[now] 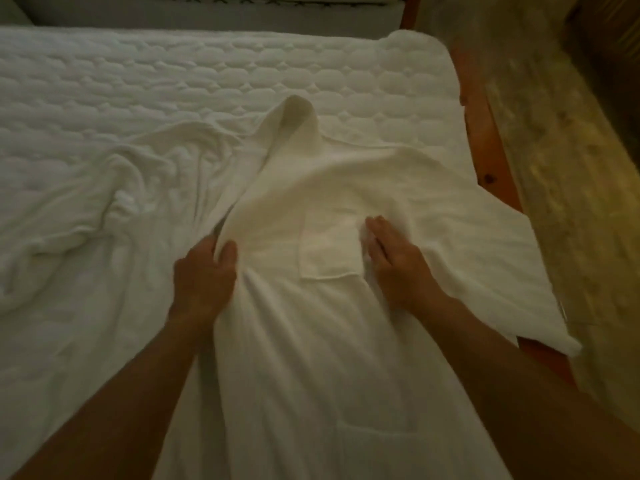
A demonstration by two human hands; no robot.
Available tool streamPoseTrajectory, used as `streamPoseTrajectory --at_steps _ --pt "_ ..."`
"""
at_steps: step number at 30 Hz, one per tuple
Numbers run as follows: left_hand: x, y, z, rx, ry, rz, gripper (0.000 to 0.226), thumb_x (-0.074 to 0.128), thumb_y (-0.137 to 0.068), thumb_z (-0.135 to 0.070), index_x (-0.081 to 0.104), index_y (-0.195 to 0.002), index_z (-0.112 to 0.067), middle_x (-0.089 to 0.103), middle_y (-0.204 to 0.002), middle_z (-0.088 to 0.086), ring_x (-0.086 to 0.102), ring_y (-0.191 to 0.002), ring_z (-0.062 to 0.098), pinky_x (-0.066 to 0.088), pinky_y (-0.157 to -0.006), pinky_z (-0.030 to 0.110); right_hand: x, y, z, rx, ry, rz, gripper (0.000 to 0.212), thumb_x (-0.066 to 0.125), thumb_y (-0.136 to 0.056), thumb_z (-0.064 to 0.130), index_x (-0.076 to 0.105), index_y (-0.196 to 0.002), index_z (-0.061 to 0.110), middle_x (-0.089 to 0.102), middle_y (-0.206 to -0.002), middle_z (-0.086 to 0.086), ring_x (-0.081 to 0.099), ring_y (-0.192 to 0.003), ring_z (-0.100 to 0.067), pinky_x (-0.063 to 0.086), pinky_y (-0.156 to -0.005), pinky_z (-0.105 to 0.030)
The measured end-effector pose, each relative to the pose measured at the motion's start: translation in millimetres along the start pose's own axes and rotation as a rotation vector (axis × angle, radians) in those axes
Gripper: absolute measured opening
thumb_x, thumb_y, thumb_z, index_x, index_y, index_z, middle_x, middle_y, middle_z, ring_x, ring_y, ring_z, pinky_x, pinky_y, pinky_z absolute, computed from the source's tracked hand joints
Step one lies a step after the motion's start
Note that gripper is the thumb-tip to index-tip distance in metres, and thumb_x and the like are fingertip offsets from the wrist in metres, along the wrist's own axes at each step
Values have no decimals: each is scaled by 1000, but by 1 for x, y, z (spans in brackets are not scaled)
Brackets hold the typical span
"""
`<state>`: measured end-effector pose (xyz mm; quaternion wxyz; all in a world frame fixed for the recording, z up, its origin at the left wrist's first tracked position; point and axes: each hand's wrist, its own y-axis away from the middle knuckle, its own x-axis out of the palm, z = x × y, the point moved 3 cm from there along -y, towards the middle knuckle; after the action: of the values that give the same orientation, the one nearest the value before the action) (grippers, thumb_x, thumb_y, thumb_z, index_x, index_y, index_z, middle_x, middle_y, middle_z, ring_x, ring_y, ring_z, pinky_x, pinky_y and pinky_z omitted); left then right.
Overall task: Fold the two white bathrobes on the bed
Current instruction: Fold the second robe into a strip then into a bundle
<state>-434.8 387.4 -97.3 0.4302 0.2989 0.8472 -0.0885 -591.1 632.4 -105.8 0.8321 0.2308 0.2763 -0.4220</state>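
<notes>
A white bathrobe (346, 188) lies spread lengthwise on the bed (173, 81), collar pointing away from me, a chest pocket and a lower pocket facing up. One sleeve hangs over the right bed edge. My left hand (204, 275) grips the robe's left front edge, fingers tucked under the cloth and thumb on top. Just right of the chest pocket, my right hand (391, 261) presses flat on the robe with straight fingers. More white cloth (114, 202) lies crumpled to the left; I cannot tell whether it is the second robe or bedding.
The quilted white mattress pad covers the bed's far half. A reddish wooden bed frame (481, 133) runs along the right side, with a pale speckled floor (561, 168) beyond it. A grey upholstered edge shows at the top.
</notes>
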Motion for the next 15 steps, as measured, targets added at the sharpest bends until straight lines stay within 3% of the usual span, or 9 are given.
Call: streamPoseTrajectory --at_steps 2,6,10,13,15 --pt "-12 6 17 -11 -127 35 41 51 -100 -46 64 -113 -9 67 -112 22 61 -105 41 43 -82 41 1 4 -2 31 -27 -7 46 41 -109 23 39 -154 20 33 -163 -1 28 -150 -14 16 -118 -18" --pt "-4 25 14 -138 -60 76 46 51 -94 -60 61 -94 -16 60 -91 6 61 -98 34 39 -77 37 8 1 -11 60 -58 -84 45 40 -109 26 41 -153 19 36 -161 1 31 -149 -14 16 -113 -13" --pt "-8 84 26 -262 225 193 56 72 -80 -61 66 -119 -20 65 -102 -3 65 -105 28 50 -87 37 13 -3 -20 -6 52 -67 45 43 -108 23 43 -152 15 38 -160 -4 32 -149 -17 18 -118 -19" --pt "-4 162 42 -353 364 383 76 84 -50 -64 69 -114 -26 73 -105 -12 69 -104 15 54 -94 39 16 -4 -23 -23 135 -73 45 43 -108 22 43 -151 11 38 -160 -8 33 -149 -21 18 -119 -21" --pt "-9 196 55 -431 301 370 64 89 -53 -58 69 -105 -27 74 -106 -2 68 -105 21 50 -94 34 18 -5 -22 -18 164 -54 46 42 -108 23 42 -152 10 37 -161 -10 31 -150 -22 15 -119 -20"
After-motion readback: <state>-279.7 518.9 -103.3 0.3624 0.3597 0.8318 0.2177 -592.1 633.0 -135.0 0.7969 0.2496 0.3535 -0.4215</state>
